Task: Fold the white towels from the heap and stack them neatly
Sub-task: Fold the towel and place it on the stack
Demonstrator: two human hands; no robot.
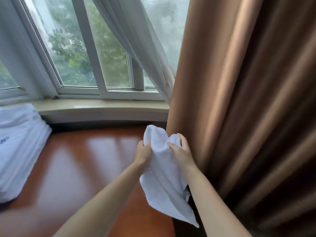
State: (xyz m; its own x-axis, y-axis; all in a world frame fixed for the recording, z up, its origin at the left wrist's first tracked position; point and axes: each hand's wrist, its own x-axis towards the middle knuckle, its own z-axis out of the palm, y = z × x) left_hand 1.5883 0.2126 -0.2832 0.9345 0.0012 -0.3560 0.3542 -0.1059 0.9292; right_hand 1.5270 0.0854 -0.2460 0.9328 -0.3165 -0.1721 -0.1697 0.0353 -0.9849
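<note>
A white towel [164,170] hangs in the air at lower centre of the frame, held up by both hands. Its cloth is soft terry with a fine nap, bunched into two rounded humps at the top edge and falling in loose folds to a pointed corner near the bottom.

The left hand [142,153] grips the top edge on its left side, fingers curled into the fabric. The right hand [181,151] pinches the top edge on its right side — thumb in front, fingers wrapped behind the cloth. Both forearms are bare and reach up from the lower edge of the picture.

Under the towel lies a table [82,168] of reddish-brown wood, smooth and glossy, with pale reflections of the window across it. At the left edge of the frame a stack of folded towels [18,147] rests on that surface, well apart from the held towel — white, layered at its side, with a small dark embroidered mark on top.

Just right of the hands a heavy brown curtain [248,108] fills the right side in deep vertical pleats with a faint sheen. A sheer white curtain [136,40] slants across the upper centre. Behind it stands a white-framed window [95,53] with blurred green leaves outside, above a pale, smooth stone sill [100,108].
</note>
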